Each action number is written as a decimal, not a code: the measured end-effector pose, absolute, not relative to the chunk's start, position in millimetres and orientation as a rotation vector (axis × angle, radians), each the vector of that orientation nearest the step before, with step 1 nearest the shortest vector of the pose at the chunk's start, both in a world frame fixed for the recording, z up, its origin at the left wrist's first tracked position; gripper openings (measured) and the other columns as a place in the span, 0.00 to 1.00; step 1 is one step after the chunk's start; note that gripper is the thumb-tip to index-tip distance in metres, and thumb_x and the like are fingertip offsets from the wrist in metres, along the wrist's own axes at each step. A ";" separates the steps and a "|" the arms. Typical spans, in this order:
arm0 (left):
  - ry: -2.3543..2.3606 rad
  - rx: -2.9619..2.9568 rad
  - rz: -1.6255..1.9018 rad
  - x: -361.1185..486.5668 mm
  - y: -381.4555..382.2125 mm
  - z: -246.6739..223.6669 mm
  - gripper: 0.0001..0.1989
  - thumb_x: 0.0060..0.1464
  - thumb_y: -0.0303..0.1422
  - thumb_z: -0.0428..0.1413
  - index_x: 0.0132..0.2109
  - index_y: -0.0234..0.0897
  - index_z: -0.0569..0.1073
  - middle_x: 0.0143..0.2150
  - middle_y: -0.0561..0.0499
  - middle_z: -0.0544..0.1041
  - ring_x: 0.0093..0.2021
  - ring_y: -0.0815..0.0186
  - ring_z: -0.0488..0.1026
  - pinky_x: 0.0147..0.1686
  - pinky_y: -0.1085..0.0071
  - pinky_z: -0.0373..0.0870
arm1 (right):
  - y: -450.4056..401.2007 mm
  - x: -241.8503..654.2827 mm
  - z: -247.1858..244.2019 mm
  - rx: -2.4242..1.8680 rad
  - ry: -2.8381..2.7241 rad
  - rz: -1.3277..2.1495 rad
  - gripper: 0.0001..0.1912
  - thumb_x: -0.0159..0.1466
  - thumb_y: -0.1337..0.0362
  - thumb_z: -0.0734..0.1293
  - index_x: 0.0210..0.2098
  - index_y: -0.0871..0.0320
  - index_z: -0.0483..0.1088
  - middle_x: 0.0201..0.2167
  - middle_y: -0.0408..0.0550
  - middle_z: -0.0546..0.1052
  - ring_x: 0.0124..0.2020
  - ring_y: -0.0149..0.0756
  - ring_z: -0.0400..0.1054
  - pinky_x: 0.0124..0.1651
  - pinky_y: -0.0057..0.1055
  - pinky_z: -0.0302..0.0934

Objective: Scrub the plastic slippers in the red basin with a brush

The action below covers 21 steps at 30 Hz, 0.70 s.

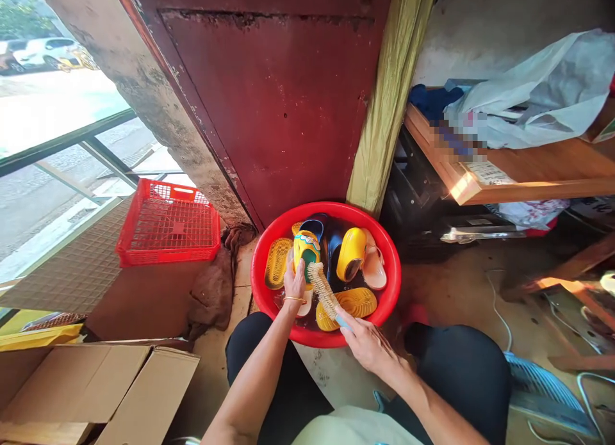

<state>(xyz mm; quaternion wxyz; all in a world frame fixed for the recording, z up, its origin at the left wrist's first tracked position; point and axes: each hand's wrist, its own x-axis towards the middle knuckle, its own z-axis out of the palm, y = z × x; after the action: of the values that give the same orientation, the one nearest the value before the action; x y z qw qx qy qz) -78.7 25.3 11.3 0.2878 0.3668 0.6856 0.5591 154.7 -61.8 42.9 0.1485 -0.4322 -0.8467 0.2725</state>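
A red basin [391,285] holds several clogs and slippers in dark water. My left hand [294,282] grips a yellow clog with a green inside [306,243] over the basin's left half. In my right hand [362,339] is the blue handle of a scrubbing brush [323,291]; its pale bristles touch the clog's opening. Around them lie an upturned yellow clog [352,253], a pale clog [373,269], a yellow sole [278,264] at the left and another yellow slipper [360,301] below the brush.
A red crate [168,230] and cardboard boxes [72,381] stand at the left. Behind the basin is a dark red door [283,112]. At the right are a wooden table [538,169] with a plastic bag and a blue fan [548,387].
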 end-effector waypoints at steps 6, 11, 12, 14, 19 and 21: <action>1.918 1.306 1.365 -59.3 8.9 8.2 0.22 0.66 0.43 0.48 0.60 0.38 0.71 0.57 0.40 0.77 0.58 0.55 0.74 0.60 0.61 0.66 | 0.8 106.1 52.8 -1.423 -2.158 0.792 0.27 0.70 0.64 0.58 0.67 0.56 0.65 0.56 0.53 0.79 0.53 0.42 0.76 0.55 0.35 0.70; 1.976 1.266 1.368 -62.5 4.7 6.1 0.22 0.67 0.43 0.47 0.60 0.39 0.70 0.57 0.41 0.77 0.58 0.55 0.74 0.59 0.60 0.68 | 0.1 97.8 51.4 -1.277 -2.246 0.898 0.28 0.69 0.66 0.58 0.69 0.53 0.62 0.56 0.51 0.79 0.52 0.39 0.77 0.56 0.34 0.70; 1.957 1.241 1.398 -64.9 6.2 5.6 0.21 0.67 0.44 0.47 0.59 0.39 0.71 0.55 0.42 0.78 0.57 0.56 0.74 0.58 0.60 0.68 | -9.4 104.9 49.8 -1.240 -2.279 0.923 0.29 0.69 0.66 0.58 0.69 0.53 0.62 0.55 0.50 0.79 0.50 0.38 0.77 0.55 0.33 0.70; 1.890 1.147 1.492 -69.8 11.5 4.8 0.20 0.67 0.44 0.47 0.55 0.39 0.74 0.52 0.44 0.79 0.54 0.57 0.75 0.57 0.61 0.68 | -30.8 126.2 47.5 -1.173 -2.350 0.972 0.29 0.69 0.66 0.58 0.69 0.52 0.62 0.53 0.50 0.80 0.50 0.39 0.78 0.55 0.35 0.70; 1.550 0.488 1.719 -80.4 28.7 9.6 0.19 0.63 0.48 0.54 0.47 0.36 0.76 0.40 0.49 0.80 0.41 0.63 0.79 0.44 0.69 0.76 | -67.9 183.2 42.6 -1.119 -2.384 1.008 0.29 0.69 0.65 0.60 0.69 0.49 0.62 0.54 0.46 0.80 0.51 0.39 0.77 0.54 0.32 0.71; 1.312 0.264 1.685 -81.1 31.0 14.4 0.18 0.60 0.46 0.59 0.47 0.37 0.76 0.39 0.49 0.80 0.37 0.65 0.79 0.40 0.70 0.77 | -71.5 190.4 38.7 -1.158 -2.292 0.894 0.29 0.70 0.64 0.59 0.70 0.50 0.61 0.55 0.47 0.79 0.51 0.38 0.77 0.52 0.30 0.71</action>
<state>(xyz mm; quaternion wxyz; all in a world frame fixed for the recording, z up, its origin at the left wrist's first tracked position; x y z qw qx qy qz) -81.1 31.0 14.4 0.4748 0.1079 0.5367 0.6891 190.4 -71.5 38.7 0.2095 -0.4163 -0.8242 0.3216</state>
